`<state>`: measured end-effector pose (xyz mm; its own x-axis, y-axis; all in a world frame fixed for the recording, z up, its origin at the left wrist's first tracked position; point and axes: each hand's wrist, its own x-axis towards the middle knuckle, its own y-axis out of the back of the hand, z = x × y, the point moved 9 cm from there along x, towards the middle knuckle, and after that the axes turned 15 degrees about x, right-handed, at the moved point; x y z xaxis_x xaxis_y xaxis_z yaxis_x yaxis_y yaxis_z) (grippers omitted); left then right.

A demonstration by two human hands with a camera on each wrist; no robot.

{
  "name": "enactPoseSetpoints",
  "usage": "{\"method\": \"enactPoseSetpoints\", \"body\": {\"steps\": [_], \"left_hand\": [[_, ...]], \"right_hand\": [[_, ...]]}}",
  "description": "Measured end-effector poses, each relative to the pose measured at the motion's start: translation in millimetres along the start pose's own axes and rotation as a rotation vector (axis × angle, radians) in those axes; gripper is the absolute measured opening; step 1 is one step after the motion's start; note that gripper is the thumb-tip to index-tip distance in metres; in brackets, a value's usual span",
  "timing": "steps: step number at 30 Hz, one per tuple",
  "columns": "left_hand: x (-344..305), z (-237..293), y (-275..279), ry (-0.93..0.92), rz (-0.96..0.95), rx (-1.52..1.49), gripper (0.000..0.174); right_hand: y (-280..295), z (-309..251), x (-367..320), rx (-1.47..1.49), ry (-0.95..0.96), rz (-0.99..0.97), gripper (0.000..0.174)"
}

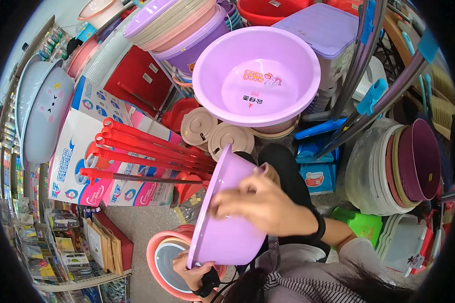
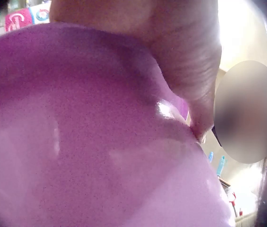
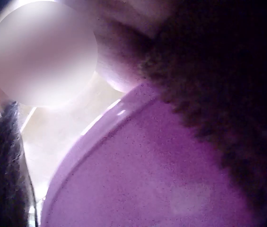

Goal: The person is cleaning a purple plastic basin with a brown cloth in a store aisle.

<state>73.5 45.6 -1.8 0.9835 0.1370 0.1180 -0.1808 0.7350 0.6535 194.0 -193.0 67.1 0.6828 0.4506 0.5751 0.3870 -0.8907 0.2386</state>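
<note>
A purple plastic basin (image 1: 232, 222) stands tipped on its side at the person's lap, its rim toward the left. Low on that rim, the left hand (image 1: 189, 272) grips the edge; in the left wrist view the thumb of this hand (image 2: 185, 61) lies over the rim. The right hand (image 1: 263, 204), blurred, is over the basin's outer side, with loosely bent fingers reaching toward the rim. In the right wrist view, part of the right hand (image 3: 119, 71) shows right at the basin's rim (image 3: 100, 120), and dark fuzzy material covers much of the right side.
Ahead sits a larger lilac basin (image 1: 258, 76) with a printed cartoon. Red-handled poles (image 1: 151, 151) lean from the left near a white carton (image 1: 71, 166). A pink basin with a grey strainer (image 1: 169, 262) is on the floor. Stacked buckets (image 1: 414, 161) and blue dustpans (image 1: 316, 154) stand right.
</note>
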Motion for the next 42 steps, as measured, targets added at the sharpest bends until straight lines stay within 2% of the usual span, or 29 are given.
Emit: {"method": "enactPoseSetpoints", "body": {"steps": [2, 4, 6, 7, 8, 11, 13, 16, 17, 18, 20, 21, 22, 24, 26, 27, 28, 30, 31, 32, 34, 35, 37, 38, 40, 42], "left_hand": [[2.5, 15.4, -1.1, -0.046, 0.024, -0.011, 0.026], [4.0, 14.0, -4.2, -0.038, -0.019, -0.004, 0.032], [5.4, 2.0, -0.4, -0.054, 0.023, -0.018, 0.037], [5.5, -1.5, 3.3, -0.058, 0.061, -0.026, 0.043], [6.3, -2.3, 4.4, -0.061, 0.064, -0.026, 0.043], [5.0, -4.5, 10.1, -0.024, 0.078, 0.047, 0.043], [3.1, 8.5, 11.3, -0.116, 0.099, 0.242, 0.043], [11.5, 28.2, 11.5, -0.027, 0.099, 0.136, 0.05], [15.0, 42.0, 14.1, 0.022, 0.237, 0.026, 0.054], [15.9, 46.7, 16.8, 0.016, 0.237, 0.018, 0.054], [15.8, 55.8, 21.8, 0.019, 0.228, 0.098, 0.031], [10.3, 67.1, 15.1, 0.114, 0.002, 0.213, 0.033], [13.4, 74.9, 14.9, 0.101, -0.003, 0.203, 0.033], [21.2, 72.0, 12.3, 0.213, -0.048, 0.434, 0.019], [20.1, 70.3, 12.9, 0.142, -0.009, 0.443, 0.017], [18.4, 66.9, 14.1, 0.128, -0.015, 0.472, 0.016], [16.7, 62.9, 14.6, 0.112, -0.018, 0.501, 0.016], [9.9, 49.6, 15.8, 0.09, -0.003, 0.464, 0.018], [7.0, 35.0, 16.9, 0.148, 0.013, 0.412, 0.02], [4.0, 20.5, 18.8, 0.21, 0.026, 0.36, 0.021], [7.5, 25.1, 19.2, 0.193, -0.001, 0.362, 0.024], [8.9, 28.9, 19.1, 0.184, -0.007, 0.387, 0.023], [11.5, 34.6, 18.2, 0.18, -0.011, 0.412, 0.021], [12.9, 39.2, 17.2, 0.151, -0.009, 0.403, 0.021], [13.1, 40.7, 17.2, 0.123, 0.0, 0.395, 0.02], [12.9, 33.7, 21.5, 0.117, 0.041, 0.402, 0.018]], "right_hand": [[26.1, 36.4, 1.0, 0.04, -0.203, 0.155, 0.023], [32.1, 46.2, 3.8, 0.129, -0.218, 0.223, 0.021], [18.1, 20.4, 2.0, 0.095, -0.097, 0.149, 0.019], [6.1, 9.8, 1.5, 0.066, -0.08, 0.036, 0.018], [-0.8, -2.0, -1.9, 0.073, -0.027, 0.033, 0.019], [-5.9, -2.2, -4.1, -0.019, -0.036, 0.018, 0.023], [0.2, -3.1, -0.1, -0.044, -0.006, 0.053, 0.024], [-2.3, -5.8, -3.1, -0.128, 0.021, 0.024, 0.027], [-4.2, -6.8, -5.4, -0.134, 0.022, 0.024, 0.027], [-10.2, -12.4, -8.2, -0.124, 0.075, -0.008, 0.03], [-24.3, -20.6, -17.3, -0.132, 0.122, -0.041, 0.033], [-39.4, -27.8, -22.8, -0.173, 0.173, -0.074, 0.036], [-48.1, -32.6, -24.3, -0.215, 0.226, -0.108, 0.04], [-41.5, -24.4, -16.6, -0.199, 0.187, -0.092, 0.04], [-16.7, 20.9, -3.7, -0.047, -0.134, 0.036, 0.037], [0.1, 25.3, 0.6, 0.007, -0.261, 0.098, 0.03], [-2.0, 26.6, -2.6, -0.007, -0.255, 0.109, 0.03], [-19.9, 29.2, -10.8, 0.162, -0.211, 0.066, 0.027], [-34.8, 34.1, -18.5, 0.322, -0.578, -0.115, 0.027], [-37.3, 7.3, -16.8, 0.118, 0.001, -0.053, 0.028], [-38.6, -17.4, -15.9, -0.035, 0.1, -0.045, 0.036], [-37.3, -12.9, -14.3, -0.036, 0.101, -0.046, 0.036], [-31.2, 14.5, -7.1, -0.019, -0.073, -0.052, 0.03], [-29.2, 14.5, -3.8, -0.017, -0.071, -0.056, 0.03], [-12.7, 22.1, 2.4, 0.071, -0.17, 0.089, 0.034], [-28.8, 17.6, -7.9, 0.063, -0.157, 0.031, 0.033]]}}
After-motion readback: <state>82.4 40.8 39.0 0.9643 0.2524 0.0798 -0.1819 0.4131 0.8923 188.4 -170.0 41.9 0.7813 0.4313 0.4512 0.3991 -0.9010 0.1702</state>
